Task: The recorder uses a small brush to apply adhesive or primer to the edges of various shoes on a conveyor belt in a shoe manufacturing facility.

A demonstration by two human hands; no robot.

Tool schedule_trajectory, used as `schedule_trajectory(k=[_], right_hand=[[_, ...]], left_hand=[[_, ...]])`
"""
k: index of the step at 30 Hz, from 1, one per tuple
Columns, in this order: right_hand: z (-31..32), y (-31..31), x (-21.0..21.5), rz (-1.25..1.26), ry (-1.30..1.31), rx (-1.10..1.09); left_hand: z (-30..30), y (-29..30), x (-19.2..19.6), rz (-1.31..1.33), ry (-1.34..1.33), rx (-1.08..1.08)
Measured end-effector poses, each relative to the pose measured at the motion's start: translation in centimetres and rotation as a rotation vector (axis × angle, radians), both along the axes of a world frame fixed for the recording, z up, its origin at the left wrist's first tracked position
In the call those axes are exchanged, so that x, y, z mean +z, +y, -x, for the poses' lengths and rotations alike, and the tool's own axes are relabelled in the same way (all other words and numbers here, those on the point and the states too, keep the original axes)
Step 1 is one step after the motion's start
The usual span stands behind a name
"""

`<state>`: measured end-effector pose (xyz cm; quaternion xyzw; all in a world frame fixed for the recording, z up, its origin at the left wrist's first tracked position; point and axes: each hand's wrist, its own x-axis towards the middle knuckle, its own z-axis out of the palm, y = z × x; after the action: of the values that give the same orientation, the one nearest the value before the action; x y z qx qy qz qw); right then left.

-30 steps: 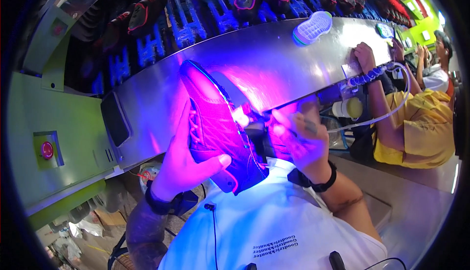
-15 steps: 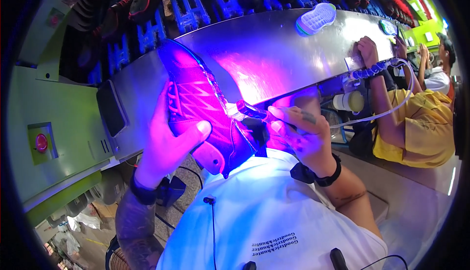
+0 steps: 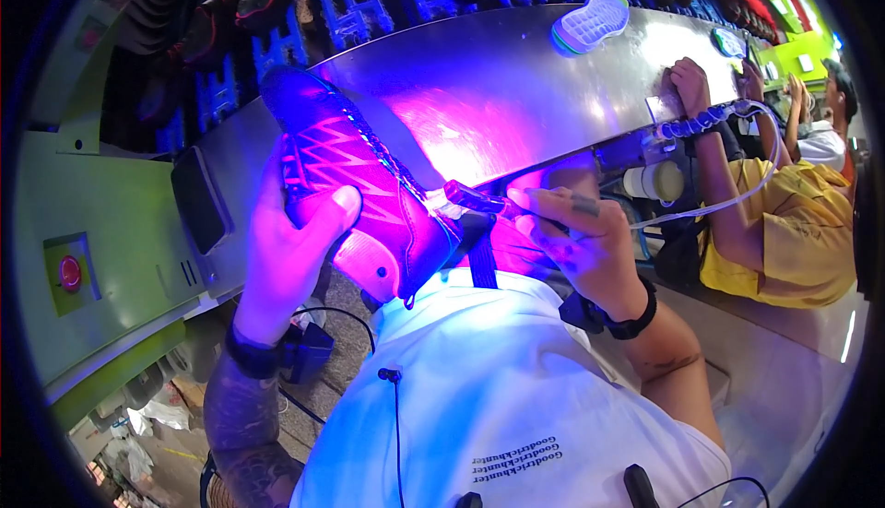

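Lit by purple-blue light, a shoe upper [image 3: 346,171] with zigzag side lines is tilted on its side above my lap. My left hand [image 3: 295,236] grips it around the lacing, thumb pressed on the side near the collar. Between the fingers of my right hand [image 3: 585,236] is a brush [image 3: 475,198] with a dark handle and pale bristles. Its bristles meet the shoe's bottom edge near the heel. Glare hides whether any liquid is on that edge.
Ahead runs a metal bench [image 3: 479,75], with a pale shoe sole [image 3: 592,23] on it. Beyond are blue racks [image 3: 346,1] carrying dark shoes. A green machine panel [image 3: 111,204] with a red button stands left. At right sits a co-worker in yellow [image 3: 779,231], near a coiled hose [image 3: 705,125].
The shoe and my left hand have shifted left, the toe turning further left. The brush stays at the bottom edge, its contact now nearer the heel.
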<state>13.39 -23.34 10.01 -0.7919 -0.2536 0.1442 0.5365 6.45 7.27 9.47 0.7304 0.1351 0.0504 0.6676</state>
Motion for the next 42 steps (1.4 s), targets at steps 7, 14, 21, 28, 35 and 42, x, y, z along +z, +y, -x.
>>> schedule_trajectory(k=[7,14,21,28,35,42], right_hand=[[-1.1,-0.4,0.5,0.036,-0.243,-0.012],[-2.2,-0.1,2.4,0.051,-0.474,-0.014],[-4.7,0.5,5.1,0.054,-0.769,0.067],[-5.9,0.7,7.3,0.049,-0.872,0.08],[-7.5,0.3,8.7,-0.012,-0.896,0.14],[-8.5,-0.7,8.1,-0.108,-0.771,0.229]], left_hand=[[-0.3,-0.7,-0.3,0.121,-0.003,0.076],[-0.6,-1.5,-0.2,0.409,0.033,0.109],[-0.9,-3.3,1.6,0.751,0.076,0.096],[-0.5,-4.0,3.4,1.095,0.186,-0.015],[1.7,-4.8,2.1,1.409,0.366,0.025],[2.6,-6.7,0.9,1.859,0.362,-0.091]])
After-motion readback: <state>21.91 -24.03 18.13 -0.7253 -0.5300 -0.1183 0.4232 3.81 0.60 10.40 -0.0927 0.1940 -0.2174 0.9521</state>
